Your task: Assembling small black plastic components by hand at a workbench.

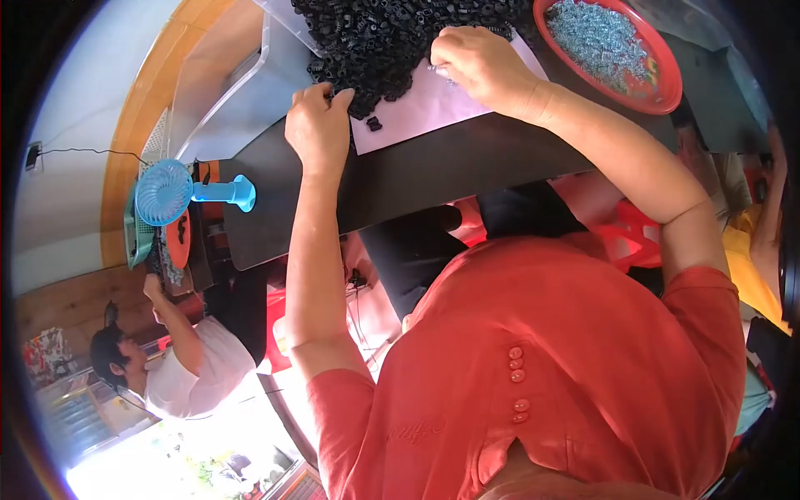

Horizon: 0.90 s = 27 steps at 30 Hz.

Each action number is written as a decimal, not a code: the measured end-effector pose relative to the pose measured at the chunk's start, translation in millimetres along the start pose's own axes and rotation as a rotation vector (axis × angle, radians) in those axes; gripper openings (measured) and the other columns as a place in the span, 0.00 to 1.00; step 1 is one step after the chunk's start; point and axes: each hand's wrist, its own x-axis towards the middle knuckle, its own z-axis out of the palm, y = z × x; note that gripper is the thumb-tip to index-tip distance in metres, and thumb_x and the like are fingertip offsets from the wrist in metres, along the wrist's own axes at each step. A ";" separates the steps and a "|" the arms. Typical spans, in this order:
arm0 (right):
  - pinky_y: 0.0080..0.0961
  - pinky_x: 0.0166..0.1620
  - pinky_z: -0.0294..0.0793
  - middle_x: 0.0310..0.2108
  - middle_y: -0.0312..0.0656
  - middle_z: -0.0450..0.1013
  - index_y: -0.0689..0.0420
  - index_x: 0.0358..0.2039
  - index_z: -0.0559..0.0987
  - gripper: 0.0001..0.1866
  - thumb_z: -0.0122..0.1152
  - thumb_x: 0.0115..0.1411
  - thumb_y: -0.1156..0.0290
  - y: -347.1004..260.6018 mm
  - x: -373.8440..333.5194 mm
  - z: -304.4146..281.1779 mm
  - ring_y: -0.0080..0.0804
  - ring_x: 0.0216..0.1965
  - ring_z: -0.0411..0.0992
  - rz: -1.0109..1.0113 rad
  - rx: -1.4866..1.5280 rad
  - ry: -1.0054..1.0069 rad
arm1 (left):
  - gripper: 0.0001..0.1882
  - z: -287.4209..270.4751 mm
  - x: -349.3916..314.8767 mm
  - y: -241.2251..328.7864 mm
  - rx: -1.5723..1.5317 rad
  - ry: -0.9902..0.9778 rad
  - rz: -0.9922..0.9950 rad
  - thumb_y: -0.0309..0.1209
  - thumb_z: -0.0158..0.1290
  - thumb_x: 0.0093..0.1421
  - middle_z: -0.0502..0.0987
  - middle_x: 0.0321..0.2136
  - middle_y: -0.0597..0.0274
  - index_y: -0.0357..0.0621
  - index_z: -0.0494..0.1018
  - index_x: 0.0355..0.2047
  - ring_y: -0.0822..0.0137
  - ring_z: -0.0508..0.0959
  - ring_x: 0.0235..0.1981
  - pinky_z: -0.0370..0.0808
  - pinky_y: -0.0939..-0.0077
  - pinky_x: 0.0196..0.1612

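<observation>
A large heap of small black plastic parts [375, 50] covers the far side of a pale pink sheet [433, 108]. At the heap's left edge is my left hand [319, 125], its fingers curled against the black parts; whatever is between the fingertips is hidden. My right hand [487, 71] is over the sheet, right of the heap, with fingers bent together in a pinch. Tiny silvery bits show just under its fingertips, too small to make out. One loose black part [374, 124] lies on the sheet near my left hand.
A red tray [667, 92] of small shiny silvery pieces [600, 42] stands at the far right of the dark table [425, 179]. A translucent plastic bin [258, 92] and a blue fan [167, 192] are on the left. People sit working at left and right.
</observation>
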 end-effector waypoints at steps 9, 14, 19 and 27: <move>0.19 0.31 0.68 0.24 0.33 0.71 0.61 0.26 0.72 0.05 0.59 0.57 0.76 0.8 1.4 -18.9 0.17 0.25 0.68 0.403 0.718 0.039 | 0.08 2.8 5.3 0.8 -0.168 0.027 0.046 0.29 0.62 0.50 0.78 0.29 0.56 0.39 0.78 0.29 0.59 0.78 0.31 0.74 0.69 0.36; 0.17 0.31 0.69 0.25 0.32 0.72 0.60 0.26 0.73 0.04 0.59 0.57 0.77 7.4 -0.6 -20.1 0.16 0.27 0.68 0.462 0.876 0.007 | 0.07 -7.7 -15.6 37.8 -0.766 0.006 -0.174 0.22 0.60 0.54 0.76 0.23 0.62 0.31 0.76 0.32 0.73 0.73 0.21 0.68 0.81 0.23; 0.17 0.29 0.70 0.24 0.33 0.73 0.60 0.31 0.78 0.03 0.60 0.56 0.76 -14.7 10.2 -27.7 0.16 0.26 0.69 0.498 0.898 0.042 | 0.09 -3.9 -30.3 54.2 -1.509 -0.343 -0.540 0.25 0.54 0.61 0.76 0.26 0.54 0.28 0.74 0.38 0.69 0.73 0.22 0.65 0.79 0.21; 0.17 0.31 0.71 0.30 0.32 0.75 0.59 0.34 0.78 0.04 0.57 0.61 0.74 -47.7 19.6 -44.2 0.17 0.29 0.70 0.357 0.831 -0.061 | 0.10 11.6 -46.8 60.5 -1.925 -0.543 -0.582 0.32 0.51 0.64 0.74 0.29 0.57 0.36 0.71 0.37 0.65 0.72 0.28 0.64 0.80 0.24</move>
